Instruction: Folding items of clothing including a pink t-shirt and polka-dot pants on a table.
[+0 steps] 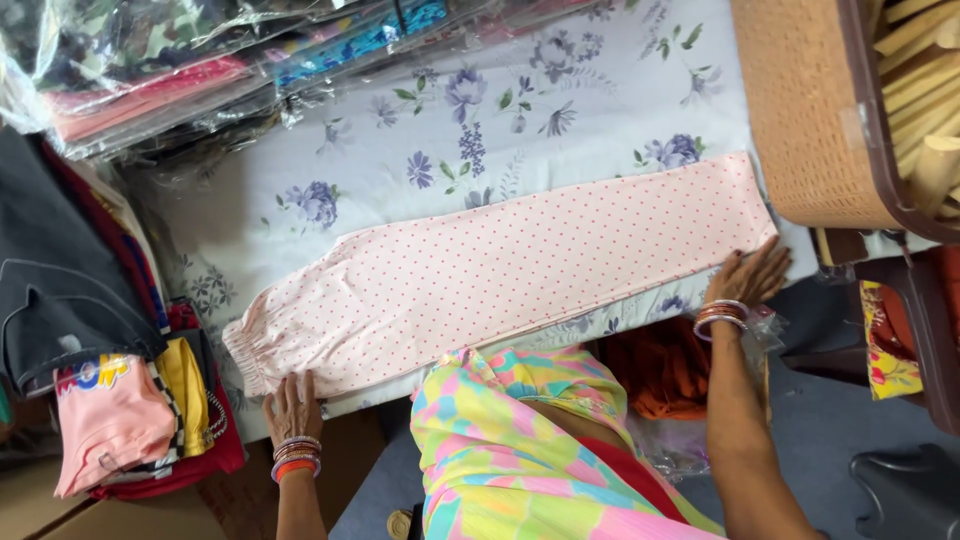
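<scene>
- Both hands lie flat and unclenched, grasping nothing: the left hand (pixel 292 408) presses the gathered waistband end of the pink dotted leggings (pixel 500 278), and the right hand (pixel 748 274) presses the ankle end, fingers spread over the hem.
- Bangles (pixel 721 316) ring each wrist and sit close to the cloth; keeping them lifted off the fabric should avoid a snag.
- Folded lengthwise, the leggings stretch slantwise across the floral sheet (pixel 470 130) covering the tabletop, waistband low on the left, hem higher on the right.
- Smoothing goes best, I judge, with palms flat, drawing gently apart so the two legs stay edge to edge before any fold.
- Just left of the waistband sits a stack of folded garments (pixel 140 400); plastic-wrapped clothes (pixel 200 70) line the far edge.
- Near the right hand stands a woven basket (pixel 810 110), so the hem wants room there.
</scene>
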